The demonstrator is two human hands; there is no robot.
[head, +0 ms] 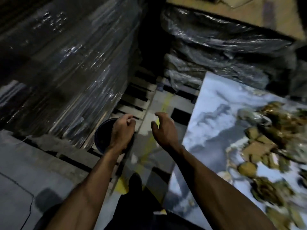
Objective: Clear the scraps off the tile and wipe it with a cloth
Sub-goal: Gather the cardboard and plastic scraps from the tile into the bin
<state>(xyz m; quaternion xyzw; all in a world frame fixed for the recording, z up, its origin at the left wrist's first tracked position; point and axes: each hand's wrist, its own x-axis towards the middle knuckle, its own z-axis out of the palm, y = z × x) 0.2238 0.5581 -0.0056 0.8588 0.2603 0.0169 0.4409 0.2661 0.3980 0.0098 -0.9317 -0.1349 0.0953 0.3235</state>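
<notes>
No legible writing or label is showing anywhere in the dim, motion-blurred view; a yellow painted line [150, 143] is running along the grey concrete floor [20, 180] between the stacks. A tall stack wrapped in clear plastic film [66, 72] is standing at the left on a wooden pallet [137, 97]; a second film-wrapped stack [224, 52] is lying beyond the tile, with cardboard [249, 12] showing at the top edge. The glossy marble-patterned tile [216, 123] is lying flat at the right, its near corner reaching toward the person's dark-trousered leg [132, 205]; brown cardboard scraps [259, 143] and bits of crumpled plastic are covering its right half, while the left half is lying bare. A dark blue round bucket [101, 135] is sitting on the floor just beside the left pallet. The left hand [123, 130] is hovering over the bucket's rim with fingers loosely curled; whether it is gripping anything cannot be told. The right hand [162, 128] is reaching forward over the floor, fingers spread apart and bent, holding nothing, near the tile's left edge without touching it.
</notes>
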